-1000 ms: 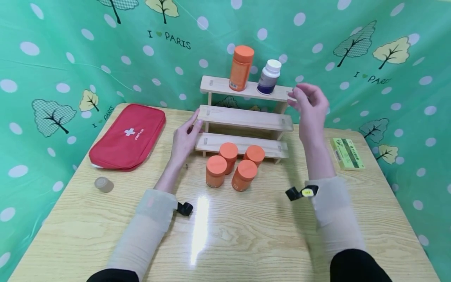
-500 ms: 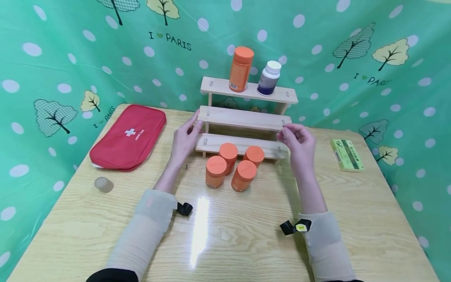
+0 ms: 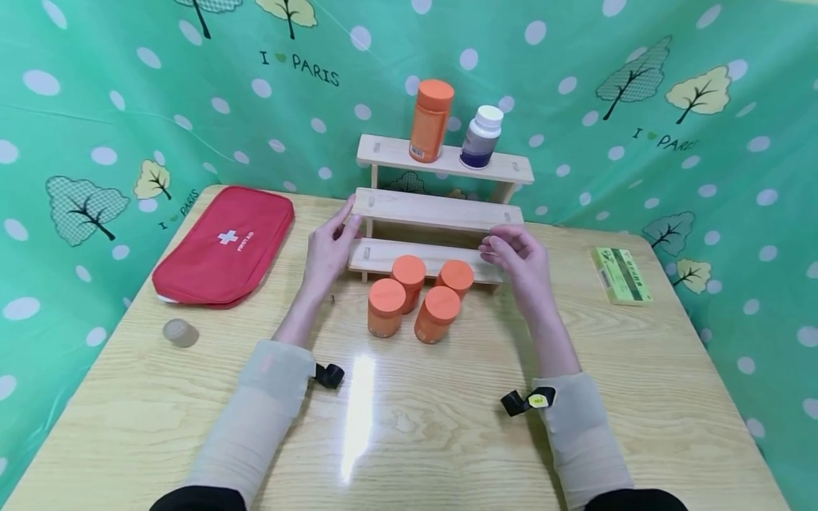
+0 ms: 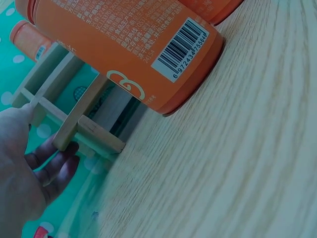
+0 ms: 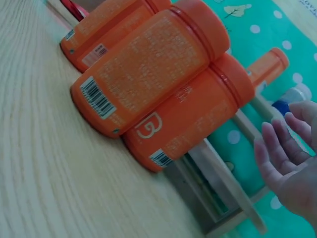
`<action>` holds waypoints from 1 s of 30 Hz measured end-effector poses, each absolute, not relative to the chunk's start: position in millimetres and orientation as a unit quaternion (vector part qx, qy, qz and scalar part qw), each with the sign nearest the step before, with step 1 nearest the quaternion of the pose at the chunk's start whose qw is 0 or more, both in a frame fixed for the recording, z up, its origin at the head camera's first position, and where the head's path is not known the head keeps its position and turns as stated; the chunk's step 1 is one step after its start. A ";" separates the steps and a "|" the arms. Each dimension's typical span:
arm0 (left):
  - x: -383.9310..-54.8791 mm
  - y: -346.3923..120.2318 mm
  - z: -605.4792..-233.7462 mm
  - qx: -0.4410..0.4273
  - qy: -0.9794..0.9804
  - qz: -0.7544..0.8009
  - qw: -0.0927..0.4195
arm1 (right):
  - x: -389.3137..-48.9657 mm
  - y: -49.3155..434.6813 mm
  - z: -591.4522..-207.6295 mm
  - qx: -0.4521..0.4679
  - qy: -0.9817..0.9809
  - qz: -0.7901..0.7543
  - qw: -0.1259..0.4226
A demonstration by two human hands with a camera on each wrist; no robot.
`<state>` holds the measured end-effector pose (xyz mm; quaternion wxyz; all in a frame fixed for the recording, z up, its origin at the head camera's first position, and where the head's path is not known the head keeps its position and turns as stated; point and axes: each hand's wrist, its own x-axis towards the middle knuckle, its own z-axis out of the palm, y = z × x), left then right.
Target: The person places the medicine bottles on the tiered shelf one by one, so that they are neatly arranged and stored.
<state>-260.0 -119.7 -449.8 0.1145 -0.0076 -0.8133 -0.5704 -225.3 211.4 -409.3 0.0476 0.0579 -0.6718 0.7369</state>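
Note:
A three-tier wooden step rack stands against the backdrop. My left hand holds its left end; in the left wrist view, thumb and fingers lie about the board ends. My right hand is at the right end of the lower tiers, its fingers loosely bent with nothing between them, as the right wrist view also shows. On the top tier stand a tall orange bottle and a white-capped bottle with a grey and dark blue label. Several orange bottles with orange lids cluster before the bottom tier.
A red first aid pouch lies at the left on the wooden table, with a small grey-capped container in front of it. At the right lies a green and yellow box. A green printed cloth hangs behind.
My right hand has come down from the top tier's right end to the lower tiers and shifted left. My left hand keeps its place on the rack; the head view has shifted slightly.

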 end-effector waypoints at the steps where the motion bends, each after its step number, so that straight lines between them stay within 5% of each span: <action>1: -260.3 -119.8 -449.9 -0.009 -0.813 -0.571 0.115 | -225.7 211.1 -410.4 0.060 -0.677 0.732 0.036; 13: -261.4 -120.4 -450.8 -0.007 -0.807 -0.579 0.117 | -226.7 206.8 -413.9 0.142 -0.780 0.602 -0.100; 30: -260.5 -120.7 -450.9 -0.008 -0.807 -0.579 0.113 | -227.3 222.1 -412.0 0.236 -0.796 0.521 -0.198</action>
